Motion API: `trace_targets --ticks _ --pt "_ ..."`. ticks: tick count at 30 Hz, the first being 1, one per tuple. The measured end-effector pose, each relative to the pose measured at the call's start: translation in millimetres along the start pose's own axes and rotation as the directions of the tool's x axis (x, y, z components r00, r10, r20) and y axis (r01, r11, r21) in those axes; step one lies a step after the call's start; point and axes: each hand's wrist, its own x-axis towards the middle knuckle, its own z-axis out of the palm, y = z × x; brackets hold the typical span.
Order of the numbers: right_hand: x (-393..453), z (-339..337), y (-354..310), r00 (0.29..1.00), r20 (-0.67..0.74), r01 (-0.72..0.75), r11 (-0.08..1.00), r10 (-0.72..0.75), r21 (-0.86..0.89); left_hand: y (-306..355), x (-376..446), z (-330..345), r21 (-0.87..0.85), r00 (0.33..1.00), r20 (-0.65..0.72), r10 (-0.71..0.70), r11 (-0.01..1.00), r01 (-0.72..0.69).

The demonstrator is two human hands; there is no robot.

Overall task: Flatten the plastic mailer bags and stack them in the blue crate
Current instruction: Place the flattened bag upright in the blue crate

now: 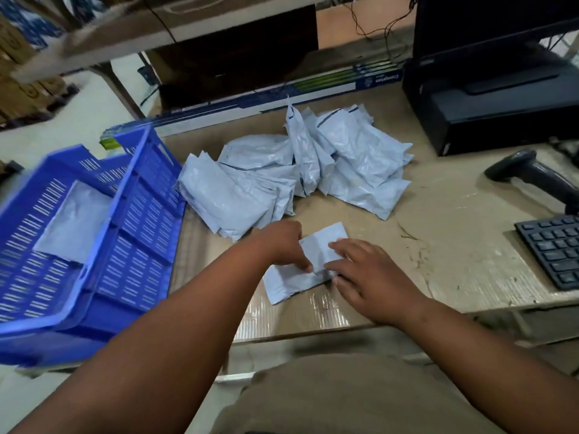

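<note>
A pale grey plastic mailer bag (pixel 289 278) lies on the cardboard-covered table near its front edge. My left hand (pixel 282 244) presses on its left part with fingers curled down. My right hand (pixel 368 274) lies flat on its right part, fingers spread. A heap of several crumpled mailer bags (pixel 300 170) sits further back in the middle of the table. The blue slotted crate (pixel 138 214) stands at the left, tilted, with one flat mailer bag (pixel 73 227) lying inside it.
A black keyboard (pixel 553 250) is at the right edge, a barcode scanner (pixel 532 175) behind it, and a black printer (pixel 498 111) with a monitor at the back right. A long boxed item (pixel 282 98) lies along the back. A shelf overhangs the upper left.
</note>
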Motion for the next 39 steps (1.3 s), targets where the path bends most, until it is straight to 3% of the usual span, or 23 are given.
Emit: trace_targets --ticks 9,16,22,27,33,36,39 --pt "43 -20 -54 0.984 -0.047 0.172 0.985 -0.17 0.028 -28 -18 -52 -0.184 0.999 0.039 -0.002 0.983 0.009" --pt "131 -34 -122 0.953 -0.142 0.275 0.961 -0.267 0.038 -100 -77 -139 -0.128 0.976 -0.155 -0.154 0.983 0.135" --pt "232 -29 -204 0.929 -0.141 0.348 0.937 -0.343 0.013 -192 -133 -208 -0.128 0.891 -0.337 -0.304 0.953 0.276" --pt "303 -8 -271 0.942 -0.008 0.334 0.942 -0.334 -0.017 -282 -158 -228 -0.116 0.822 -0.398 -0.408 0.911 0.396" --pt "356 38 -323 0.945 0.216 0.271 0.958 -0.246 -0.094 -385 -138 -194 -0.05 0.765 -0.359 -0.534 0.83 0.556" --pt "372 67 -337 0.936 0.325 0.189 0.971 -0.133 -0.148 -431 -118 -162 -0.092 0.758 -0.345 -0.553 0.824 0.559" --pt "373 76 -340 0.94 0.336 0.129 0.971 -0.055 -0.203 -463 -98 -131 -0.128 0.773 -0.305 -0.556 0.828 0.546"
